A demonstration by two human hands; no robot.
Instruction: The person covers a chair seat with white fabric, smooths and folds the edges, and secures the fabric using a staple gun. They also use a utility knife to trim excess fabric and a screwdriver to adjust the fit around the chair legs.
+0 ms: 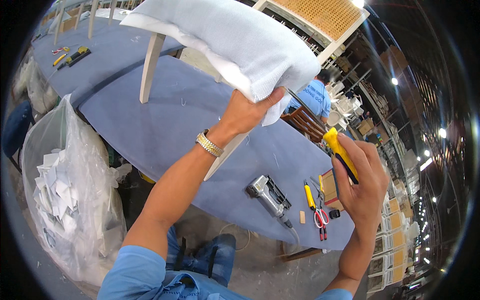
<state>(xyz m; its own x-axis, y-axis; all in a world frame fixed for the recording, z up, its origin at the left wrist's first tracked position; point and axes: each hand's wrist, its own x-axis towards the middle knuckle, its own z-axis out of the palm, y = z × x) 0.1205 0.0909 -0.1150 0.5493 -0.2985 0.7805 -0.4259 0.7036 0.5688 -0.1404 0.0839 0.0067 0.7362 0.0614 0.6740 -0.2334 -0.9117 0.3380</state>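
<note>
A chair seat wrapped in pale blue-grey woven fabric (230, 37) stands on the table with wooden legs (151, 70) under it. White padding (200, 52) shows along its lower edge. My left hand (247, 112) is closed on the fabric at the near right corner, thumb on top, and a loose flap hangs below it. In my right hand (364, 180) is a screwdriver (341, 154) with a yellow and black handle. Its metal shaft points up and left, with the tip close to my left thumb; whether it touches the fabric I cannot tell.
On the blue-grey table (165, 130) lie a staple gun (268, 195) with its hose, red-handled scissors (321, 217) and a yellow cutter (309, 195). A clear bag of scraps (70, 190) stands at left. Beyond the table is a person in blue (315, 97). Stacked chairs (392, 240) fill the right.
</note>
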